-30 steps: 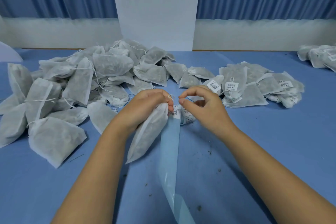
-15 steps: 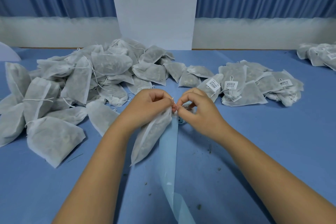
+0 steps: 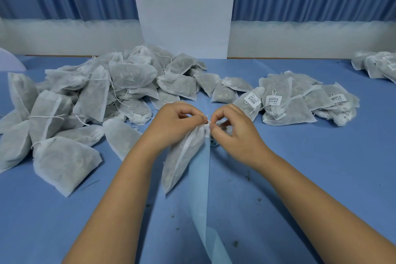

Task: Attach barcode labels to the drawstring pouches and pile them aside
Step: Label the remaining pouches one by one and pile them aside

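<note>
My left hand (image 3: 173,123) grips the gathered top of a white drawstring pouch (image 3: 179,161), which hangs down tilted toward me. My right hand (image 3: 233,129) pinches a small white barcode label (image 3: 207,129) against the pouch's drawstring, fingertips of both hands meeting there. A label roll (image 3: 222,129) lies mostly hidden under my right hand. Its pale blue backing strip (image 3: 201,195) trails toward me across the blue table (image 3: 321,167).
A large heap of unlabelled pouches (image 3: 90,100) fills the left and centre back. A pile of labelled pouches (image 3: 300,100) lies at the right, with more pouches (image 3: 377,64) at the far right edge. A white pillar (image 3: 182,10) stands behind.
My two hands have closed together. The right hand brought the label from the roll onto the pouch's string, and the pouch shifted slightly right.
</note>
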`<state>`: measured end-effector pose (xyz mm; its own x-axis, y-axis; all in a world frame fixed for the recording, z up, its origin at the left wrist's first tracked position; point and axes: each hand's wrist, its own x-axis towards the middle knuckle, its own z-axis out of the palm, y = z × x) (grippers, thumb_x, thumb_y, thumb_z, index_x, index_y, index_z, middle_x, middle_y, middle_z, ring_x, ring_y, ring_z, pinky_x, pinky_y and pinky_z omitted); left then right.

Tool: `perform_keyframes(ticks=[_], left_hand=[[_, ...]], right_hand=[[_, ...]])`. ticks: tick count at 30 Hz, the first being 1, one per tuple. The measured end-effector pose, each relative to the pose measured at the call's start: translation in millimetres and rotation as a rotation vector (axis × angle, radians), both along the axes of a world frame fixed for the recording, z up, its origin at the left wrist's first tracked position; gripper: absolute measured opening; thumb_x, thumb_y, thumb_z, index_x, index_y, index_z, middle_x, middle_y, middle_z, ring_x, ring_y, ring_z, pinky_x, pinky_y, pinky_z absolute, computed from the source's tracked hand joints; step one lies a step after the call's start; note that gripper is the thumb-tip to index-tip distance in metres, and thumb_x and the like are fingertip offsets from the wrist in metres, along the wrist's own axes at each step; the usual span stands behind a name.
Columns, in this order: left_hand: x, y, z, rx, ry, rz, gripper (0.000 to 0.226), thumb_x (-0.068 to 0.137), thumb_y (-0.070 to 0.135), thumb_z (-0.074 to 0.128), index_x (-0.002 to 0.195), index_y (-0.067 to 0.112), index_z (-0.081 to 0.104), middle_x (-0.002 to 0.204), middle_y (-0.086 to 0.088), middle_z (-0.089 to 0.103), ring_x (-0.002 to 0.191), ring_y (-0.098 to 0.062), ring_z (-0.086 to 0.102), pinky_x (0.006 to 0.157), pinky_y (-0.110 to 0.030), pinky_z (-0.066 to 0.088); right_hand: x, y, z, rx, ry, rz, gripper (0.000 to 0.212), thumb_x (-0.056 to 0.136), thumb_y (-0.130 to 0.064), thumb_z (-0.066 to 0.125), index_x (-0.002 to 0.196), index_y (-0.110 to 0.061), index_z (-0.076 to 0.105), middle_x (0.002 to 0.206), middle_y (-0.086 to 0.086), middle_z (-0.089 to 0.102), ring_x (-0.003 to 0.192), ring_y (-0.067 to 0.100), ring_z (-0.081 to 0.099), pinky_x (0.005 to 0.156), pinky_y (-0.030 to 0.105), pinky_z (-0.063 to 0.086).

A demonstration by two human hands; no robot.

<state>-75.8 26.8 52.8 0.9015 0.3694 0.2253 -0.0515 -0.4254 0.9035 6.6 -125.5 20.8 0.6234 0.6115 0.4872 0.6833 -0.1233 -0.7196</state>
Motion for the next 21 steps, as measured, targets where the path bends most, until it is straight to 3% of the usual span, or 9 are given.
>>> perform_keyframes(ticks=[4, 9, 12, 15, 18, 21], left_hand=[[1, -1, 0, 0.003, 0.020, 0.016, 0.027, 0.083, 0.009, 0.071, 0.064, 0.028, 0.076, 0.091, 0.000, 0.073, 0.093, -0.024, 0.067, 0.089, -0.036, 0.051], [1, -1, -2, 0.032, 0.030, 0.014, 0.023, 0.082, 0.013, 0.074, 0.063, 0.024, 0.076, 0.087, 0.000, 0.070, 0.079, -0.013, 0.062, 0.079, -0.029, 0.047], [2, -1, -4, 0.087, 0.049, 0.034, 0.017, 0.081, 0.017, 0.075, 0.064, 0.022, 0.075, 0.085, 0.005, 0.067, 0.072, -0.004, 0.059, 0.072, -0.020, 0.044], [2, 1, -5, 0.129, 0.052, 0.027, 0.028, 0.080, 0.018, 0.076, 0.057, 0.031, 0.071, 0.082, 0.009, 0.065, 0.067, 0.001, 0.056, 0.065, -0.014, 0.041], [2, 3, -7, 0.162, 0.064, 0.030, 0.024, 0.081, 0.019, 0.074, 0.060, 0.030, 0.071, 0.074, 0.016, 0.066, 0.060, 0.003, 0.054, 0.060, -0.012, 0.040], [1, 4, -10, 0.189, 0.070, 0.034, 0.016, 0.084, 0.020, 0.072, 0.069, 0.026, 0.072, 0.060, 0.024, 0.063, 0.048, 0.006, 0.050, 0.048, -0.006, 0.034]], right_hand=[[-5, 0, 6, 0.157, 0.084, 0.026, 0.034, 0.081, -0.009, 0.074, 0.078, -0.028, 0.046, 0.086, 0.001, 0.064, 0.080, 0.009, 0.062, 0.069, 0.027, 0.050], [-1, -1, 4, 0.141, 0.098, 0.002, 0.026, 0.084, -0.007, 0.071, 0.082, -0.027, 0.053, 0.083, -0.007, 0.068, 0.072, 0.027, 0.059, 0.063, 0.034, 0.050], [3, -1, 1, 0.037, -0.102, -0.030, 0.019, 0.087, -0.009, 0.069, 0.099, -0.024, 0.067, 0.083, -0.015, 0.063, 0.079, 0.013, 0.059, 0.072, 0.022, 0.049], [7, -1, -1, -0.085, -0.303, -0.066, 0.012, 0.091, -0.013, 0.065, 0.099, -0.017, 0.073, 0.082, -0.008, 0.060, 0.080, 0.008, 0.051, 0.078, 0.009, 0.036], [6, -1, 0, -0.156, -0.210, -0.059, 0.010, 0.094, -0.017, 0.063, 0.093, -0.019, 0.073, 0.082, -0.006, 0.060, 0.078, 0.005, 0.051, 0.074, 0.008, 0.035], [4, -1, 4, -0.161, 0.012, -0.012, 0.015, 0.094, -0.017, 0.062, 0.083, -0.024, 0.069, 0.077, -0.010, 0.061, 0.071, 0.000, 0.052, 0.070, 0.013, 0.040]])
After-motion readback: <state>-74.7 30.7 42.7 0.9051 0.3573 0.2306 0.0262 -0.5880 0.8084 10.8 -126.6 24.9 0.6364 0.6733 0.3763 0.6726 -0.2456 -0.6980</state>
